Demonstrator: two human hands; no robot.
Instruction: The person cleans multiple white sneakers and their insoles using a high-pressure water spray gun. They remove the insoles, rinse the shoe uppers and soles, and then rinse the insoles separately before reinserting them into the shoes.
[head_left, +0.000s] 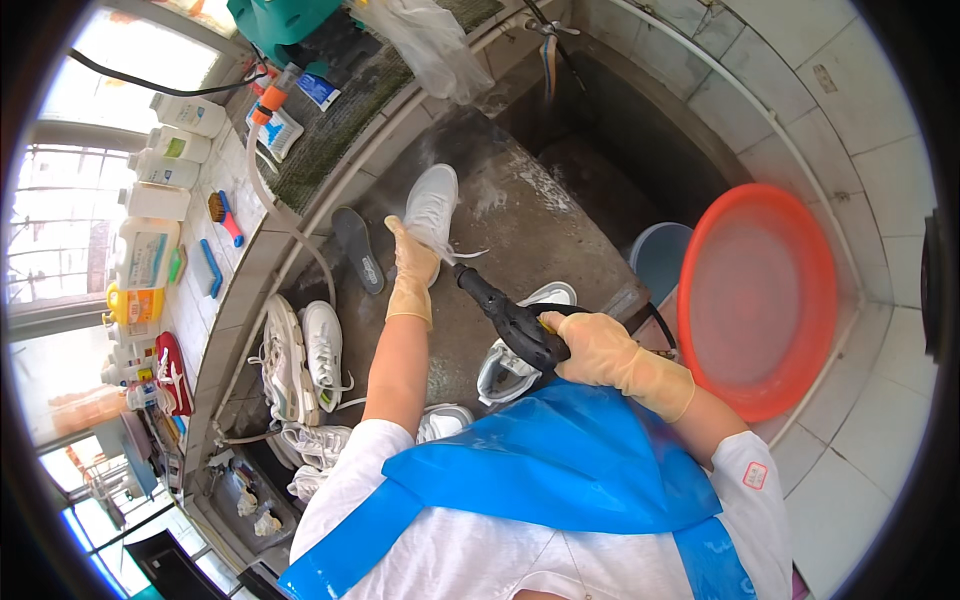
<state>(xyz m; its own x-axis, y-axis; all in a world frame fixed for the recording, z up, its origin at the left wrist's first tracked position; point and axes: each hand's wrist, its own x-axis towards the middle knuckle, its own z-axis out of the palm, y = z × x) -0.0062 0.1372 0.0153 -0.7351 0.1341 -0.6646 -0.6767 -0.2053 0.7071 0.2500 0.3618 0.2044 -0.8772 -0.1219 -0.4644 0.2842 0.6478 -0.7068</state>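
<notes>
My left hand, in a yellowish rubber glove, holds a white lace-up sneaker by its heel end over the grey stone slab. My right hand, gloved alike, grips the handle of a black spray gun. From its nozzle, close to the sneaker's heel, a whitish spray runs onto the shoe. One loose lace trails to the right. A dark insole lies left of my left hand. Beneath the gun is another white shoe, its opening showing. The fingers under the held sneaker are partly hidden.
An orange-red basin stands at the right beside a grey-blue bucket. Behind the slab is a deep dark sink. Several white shoes sit at the left, below a tiled ledge with bottles and brushes. A hose hangs there.
</notes>
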